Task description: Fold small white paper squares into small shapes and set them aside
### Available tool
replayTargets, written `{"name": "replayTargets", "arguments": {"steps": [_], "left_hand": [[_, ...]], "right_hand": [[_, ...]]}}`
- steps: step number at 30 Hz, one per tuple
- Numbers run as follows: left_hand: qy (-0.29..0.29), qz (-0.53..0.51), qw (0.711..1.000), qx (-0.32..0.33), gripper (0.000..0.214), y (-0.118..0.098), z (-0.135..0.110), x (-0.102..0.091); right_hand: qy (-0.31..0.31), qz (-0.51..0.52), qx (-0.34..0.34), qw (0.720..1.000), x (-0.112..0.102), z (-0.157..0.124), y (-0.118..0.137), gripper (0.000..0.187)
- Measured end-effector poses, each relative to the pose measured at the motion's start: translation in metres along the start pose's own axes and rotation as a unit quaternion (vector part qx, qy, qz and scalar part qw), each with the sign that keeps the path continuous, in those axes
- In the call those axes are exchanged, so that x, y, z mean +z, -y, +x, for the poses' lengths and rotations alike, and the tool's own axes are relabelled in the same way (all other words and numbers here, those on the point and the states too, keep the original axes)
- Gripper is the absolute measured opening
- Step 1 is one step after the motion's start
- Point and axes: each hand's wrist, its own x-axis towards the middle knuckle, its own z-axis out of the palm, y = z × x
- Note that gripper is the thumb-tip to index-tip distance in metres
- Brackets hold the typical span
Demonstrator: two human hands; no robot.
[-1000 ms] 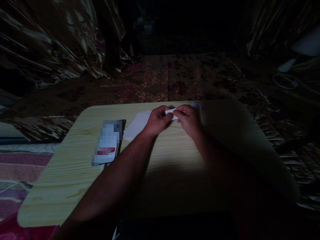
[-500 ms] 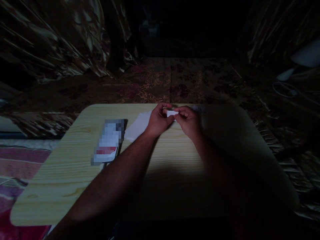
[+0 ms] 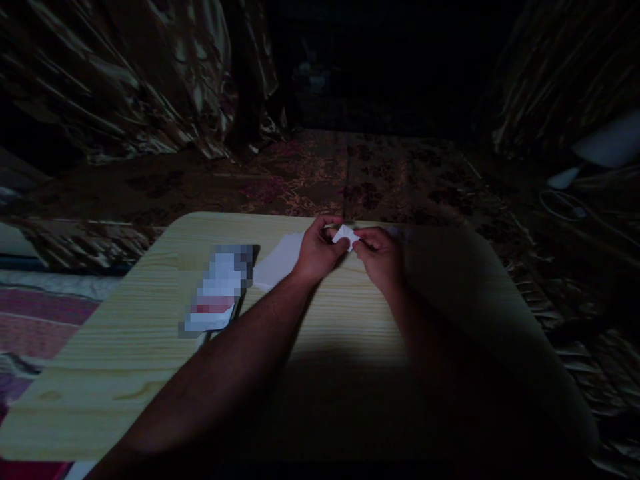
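A small white folded paper piece [image 3: 345, 235] with angled, pointed edges sits pinched between both hands' fingertips, held just above the far part of the wooden table.

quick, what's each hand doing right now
Left hand: closed, pinching the small white folded paper.
Right hand: closed, pinching the same paper from the other side.

A pale wooden table [image 3: 125, 373] carries white paper sheets [image 3: 280, 261] and a blurred packet [image 3: 219, 288].
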Motion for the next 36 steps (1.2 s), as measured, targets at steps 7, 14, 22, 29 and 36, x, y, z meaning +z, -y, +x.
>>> {"name": "replayTargets", "arguments": {"steps": [7, 14, 22, 29, 36], "left_hand": [[0.009, -0.004, 1.0, 0.001, 0.05, 0.0015, 0.0007, -0.0004], [0.019, 0.041, 0.999, 0.007, 0.027, -0.0007, -0.0005, 0.0], [0.036, 0.087, 0.995, -0.023, 0.024, -0.0024, -0.0023, -0.0026], [0.038, 0.042, 0.997, -0.046, 0.022, -0.0032, -0.0023, -0.0016], [0.016, 0.076, 0.997, -0.022, 0.017, -0.001, -0.0016, -0.0028]], "right_hand": [[-0.013, -0.012, 0.036, 0.999, -0.0001, 0.0024, -0.0037, 0.019], [-0.021, -0.009, 0.042, 0.999, -0.0023, 0.0036, -0.0036, 0.017], [-0.029, -0.023, 0.021, 0.999, -0.001, 0.0024, -0.0013, 0.014], [-0.023, -0.053, -0.038, 0.998, -0.001, -0.0018, 0.0007, 0.012], [-0.034, -0.091, -0.038, 0.995, 0.0002, -0.0029, 0.0012, 0.011]]}}
